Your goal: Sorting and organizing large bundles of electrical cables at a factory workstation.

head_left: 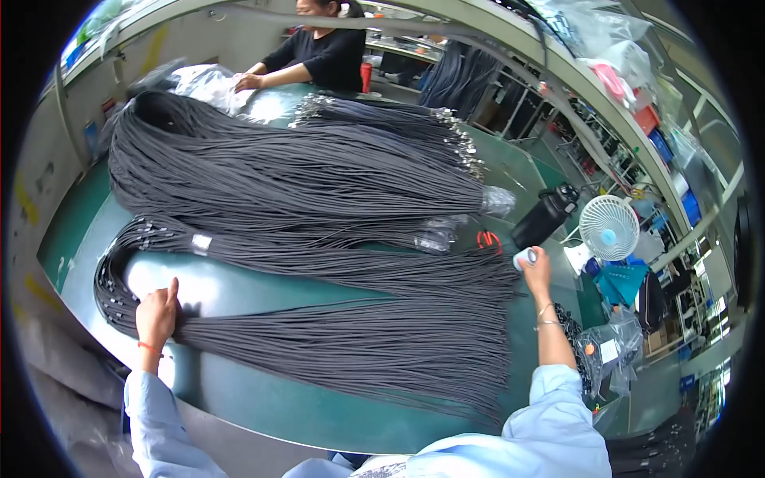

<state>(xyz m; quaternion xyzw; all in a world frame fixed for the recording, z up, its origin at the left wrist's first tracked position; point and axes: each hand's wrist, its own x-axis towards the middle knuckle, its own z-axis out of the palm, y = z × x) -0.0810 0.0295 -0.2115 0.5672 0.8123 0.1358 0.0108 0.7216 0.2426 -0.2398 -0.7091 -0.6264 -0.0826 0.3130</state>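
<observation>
Head: probable roll [523, 259] in right grip [539, 271]

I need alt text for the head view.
A person's left hand is on a bundle of dark cords across a green table; the right hand holds a small white cylinder. Behind are more cords and a co-worker; at right, a black bottle and a white fan.

A worker wears a pale blue top [486, 454] with long sleeves [556, 398] and a dark, patterned marking [389, 470] in front; an orange-red band [148, 347] circles the left wrist [150, 360], slim bangles [548, 322] the right wrist [546, 299].
</observation>
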